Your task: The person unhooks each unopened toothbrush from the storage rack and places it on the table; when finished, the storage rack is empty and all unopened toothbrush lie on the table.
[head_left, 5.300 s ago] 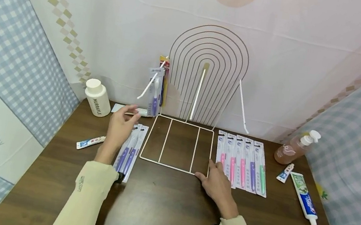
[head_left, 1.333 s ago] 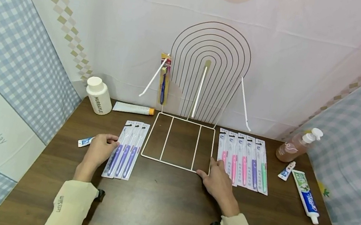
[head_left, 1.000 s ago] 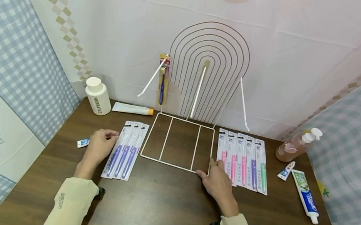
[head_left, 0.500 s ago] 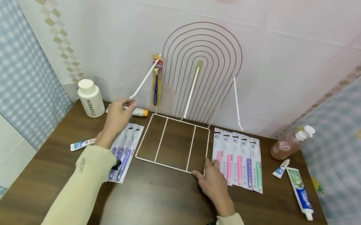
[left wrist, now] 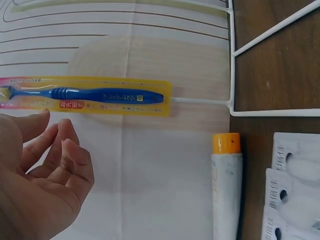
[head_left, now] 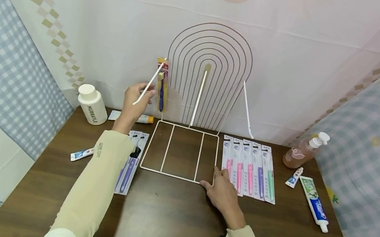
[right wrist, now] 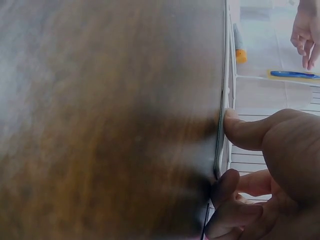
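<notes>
A white wire display rack stands against the back cloth with three long hooks. From its left hook hangs a blue toothbrush in a yellow pack. My left hand is raised just left of that pack, its fingers loosely bent and holding nothing; in the left wrist view the thumb is close to the pack's edge. My right hand holds the rack's front right base corner between thumb and fingers. Purple toothbrush packs lie on the table below my left forearm, which partly covers them.
Several toothbrush packs, pink, purple and green, lie right of the rack. A white bottle and orange-capped tube are back left. A pump bottle, small tube and toothpaste tube sit right. Another small tube lies left.
A purple toothbrush pack that hung on the left hook now lies on the table with the others. My left hand has risen from those packs to the hook. The right hand stays put.
</notes>
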Demonstrator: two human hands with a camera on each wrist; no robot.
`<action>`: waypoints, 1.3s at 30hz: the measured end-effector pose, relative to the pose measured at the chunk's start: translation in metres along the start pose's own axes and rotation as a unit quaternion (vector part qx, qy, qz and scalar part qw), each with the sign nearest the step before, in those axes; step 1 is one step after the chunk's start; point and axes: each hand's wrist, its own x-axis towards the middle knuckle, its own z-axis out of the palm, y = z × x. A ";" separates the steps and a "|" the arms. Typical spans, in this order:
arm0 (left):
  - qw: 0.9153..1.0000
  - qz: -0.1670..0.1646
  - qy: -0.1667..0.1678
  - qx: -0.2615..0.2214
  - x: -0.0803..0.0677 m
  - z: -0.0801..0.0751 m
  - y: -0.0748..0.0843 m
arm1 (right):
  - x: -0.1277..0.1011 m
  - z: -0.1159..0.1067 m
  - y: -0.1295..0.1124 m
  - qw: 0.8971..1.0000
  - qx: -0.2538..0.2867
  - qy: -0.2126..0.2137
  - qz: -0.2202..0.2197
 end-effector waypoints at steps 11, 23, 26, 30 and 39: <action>0.998 -0.053 -0.001 -0.034 0.007 0.008 0.015 | 0.000 -0.001 0.002 1.000 0.001 0.012 -0.011; 0.997 -0.054 0.020 -0.042 0.004 0.014 0.007 | 0.002 0.005 0.007 1.000 0.006 0.006 -0.015; 0.998 -0.042 0.017 -0.041 0.002 0.013 0.010 | 0.005 0.011 0.011 1.000 0.004 0.012 -0.017; 0.998 -0.028 0.001 -0.049 -0.003 0.010 0.014 | 0.009 0.018 0.019 1.000 0.007 0.021 -0.021; 0.998 0.009 -0.026 -0.053 -0.020 0.010 0.021 | 0.005 0.009 0.010 1.000 0.003 0.019 -0.015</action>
